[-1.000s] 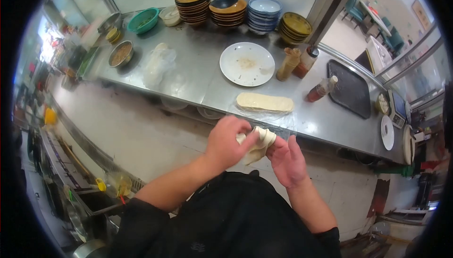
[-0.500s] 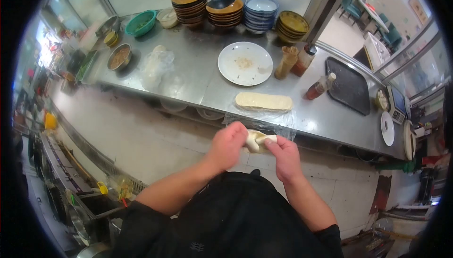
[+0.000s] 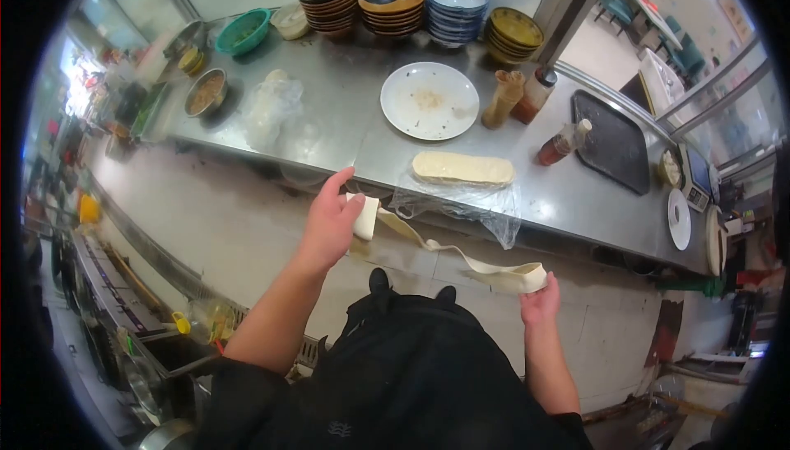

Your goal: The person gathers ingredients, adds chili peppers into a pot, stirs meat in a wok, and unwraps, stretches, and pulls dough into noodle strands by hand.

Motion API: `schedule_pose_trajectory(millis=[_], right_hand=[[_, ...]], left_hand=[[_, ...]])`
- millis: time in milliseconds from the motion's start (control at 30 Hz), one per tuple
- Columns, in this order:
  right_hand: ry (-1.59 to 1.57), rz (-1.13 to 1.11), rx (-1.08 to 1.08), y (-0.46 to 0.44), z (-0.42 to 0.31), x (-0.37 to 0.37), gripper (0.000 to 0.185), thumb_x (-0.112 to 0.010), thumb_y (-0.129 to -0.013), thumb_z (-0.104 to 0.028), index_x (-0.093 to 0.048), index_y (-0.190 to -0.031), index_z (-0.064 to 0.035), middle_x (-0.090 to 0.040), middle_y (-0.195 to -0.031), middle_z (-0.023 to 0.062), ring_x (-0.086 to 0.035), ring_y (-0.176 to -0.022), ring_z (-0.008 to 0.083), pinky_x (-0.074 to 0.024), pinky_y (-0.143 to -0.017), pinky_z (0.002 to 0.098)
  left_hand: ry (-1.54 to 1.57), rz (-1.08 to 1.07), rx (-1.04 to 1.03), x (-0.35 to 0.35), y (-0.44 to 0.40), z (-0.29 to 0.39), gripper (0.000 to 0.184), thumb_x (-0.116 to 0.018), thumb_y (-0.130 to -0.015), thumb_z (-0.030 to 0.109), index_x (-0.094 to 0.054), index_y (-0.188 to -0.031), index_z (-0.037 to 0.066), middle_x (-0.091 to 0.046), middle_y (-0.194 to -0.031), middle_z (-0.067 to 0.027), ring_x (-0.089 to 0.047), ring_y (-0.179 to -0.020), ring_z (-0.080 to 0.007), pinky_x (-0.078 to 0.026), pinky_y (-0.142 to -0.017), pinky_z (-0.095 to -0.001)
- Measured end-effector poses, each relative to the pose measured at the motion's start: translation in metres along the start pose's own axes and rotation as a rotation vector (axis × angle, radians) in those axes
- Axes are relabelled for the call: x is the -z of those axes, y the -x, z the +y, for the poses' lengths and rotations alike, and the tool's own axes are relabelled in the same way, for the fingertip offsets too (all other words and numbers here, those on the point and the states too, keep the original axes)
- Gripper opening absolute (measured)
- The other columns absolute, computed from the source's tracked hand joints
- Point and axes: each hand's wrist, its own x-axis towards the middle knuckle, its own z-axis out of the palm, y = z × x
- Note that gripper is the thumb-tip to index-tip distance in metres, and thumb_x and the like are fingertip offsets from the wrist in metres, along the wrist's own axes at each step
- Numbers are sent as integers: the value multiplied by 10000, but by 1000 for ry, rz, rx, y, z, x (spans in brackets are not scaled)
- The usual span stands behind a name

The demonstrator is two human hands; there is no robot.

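Observation:
A long strip of dough (image 3: pixel 448 250) hangs in the air between my hands, sagging and twisted along its middle. My left hand (image 3: pixel 331 223) grips its folded left end, with the index finger stretched out. At the other end my right hand (image 3: pixel 541 295) holds the strip by its edge, fingers partly hidden behind it. Beyond them, a flat oblong slab of dough (image 3: pixel 463 169) lies on the steel counter. Clear plastic film (image 3: pixel 485 207) under the slab droops over the counter's front edge.
On the steel counter (image 3: pixel 346 129) are a white plate (image 3: pixel 429 101), stacked bowls (image 3: pixel 457 13), sauce bottles (image 3: pixel 564 143), a black tray (image 3: pixel 611 142), a plastic bag (image 3: pixel 271 107), a metal bowl (image 3: pixel 206 93) and a green basin (image 3: pixel 243 32). A scale (image 3: pixel 695 178) stands right.
My hands have moved far apart, left hand leftward and right hand rightward. The dough, bunched between them before, is now stretched into a long strip.

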Motion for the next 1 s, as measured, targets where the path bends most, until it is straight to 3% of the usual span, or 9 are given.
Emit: schedule_pose_trajectory(millis=[100, 167, 267, 400, 467, 567, 733, 933, 1000], right_hand=[[-66, 5, -7, 10, -8, -4, 344, -481, -937, -293, -510, -1184, -56, -581, -1158, 69, -551, -1092, 204, -413, -958, 373], [-58, -231, -118, 14, -10, -9, 284, -483, -945, -301, -555, -1089, -67, -632, -1037, 47, -591, -996, 186, -458, -876, 350], [-43, -165, -322, 19, 3, -23, 254, -504, -943, -319, -575, -1015, -87, -653, -892, 33, -618, -834, 167, -494, -735, 310], [18, -310, -498, 22, 16, -34, 196, -540, -931, -293, -564, -993, -108, -633, -764, 13, -602, -670, 147, -494, -613, 272], [39, -417, -509, 47, 13, -58, 195, -524, -938, -231, -557, -1052, -76, -641, -871, 44, -613, -730, 160, -509, -674, 296], [307, -676, -192, 111, 6, -114, 300, -476, -950, -146, -497, -1217, -10, -589, -1115, 97, -599, -942, 190, -493, -816, 329], [388, -794, -113, 126, 13, -127, 306, -487, -947, -127, -493, -1235, -23, -596, -1104, 68, -579, -983, 147, -470, -846, 297], [708, -862, 265, 127, 17, -127, 316, -513, -942, -142, -506, -1227, -6, -608, -1049, 40, -566, -931, 103, -449, -805, 258], [863, -717, 332, 123, 14, -124, 246, -583, -902, -150, -600, -1099, -4, -642, -967, 42, -586, -874, 103, -461, -762, 257]], left_hand=[[-189, -13, 2, -4, 4, -9, 450, -512, -906, 48, -375, -1331, -9, -656, -933, -136, -599, -792, -125, -472, -701, -252], [26, -67, 139, -7, 3, -33, 411, -522, -894, 46, -442, -1295, 10, -642, -940, -104, -581, -804, -119, -462, -716, -236], [258, -253, 444, -22, 10, -41, 349, -523, -899, 69, -496, -1241, 8, -638, -966, -104, -579, -807, -137, -458, -761, -256], [244, -412, 467, -43, 17, -67, 264, -499, -927, 147, -578, -1142, 16, -637, -1002, -101, -581, -891, -161, -445, -848, -297], [131, -482, 441, -57, 20, -75, 315, -443, -962, 251, -619, -1077, 17, -631, -1041, -97, -557, -986, -169, -410, -917, -334], [15, -585, 401, -77, 27, -84, 428, -418, -973, 367, -643, -1048, 11, -628, -1052, -80, -534, -1022, -181, -374, -947, -330], [260, -663, 311, -94, 33, -74, 417, -440, -974, 356, -614, -1109, 1, -626, -1039, -67, -516, -1026, -124, -385, -933, -292], [-36, -767, 94, -82, 28, -56, 281, -589, -910, 188, -615, -1112, -5, -649, -1000, -39, -570, -908, -102, -461, -808, -271], [-40, -741, 86, -81, 28, -50, 272, -613, -893, 159, -620, -1116, 2, -656, -1000, -40, -577, -904, -101, -467, -796, -272]])
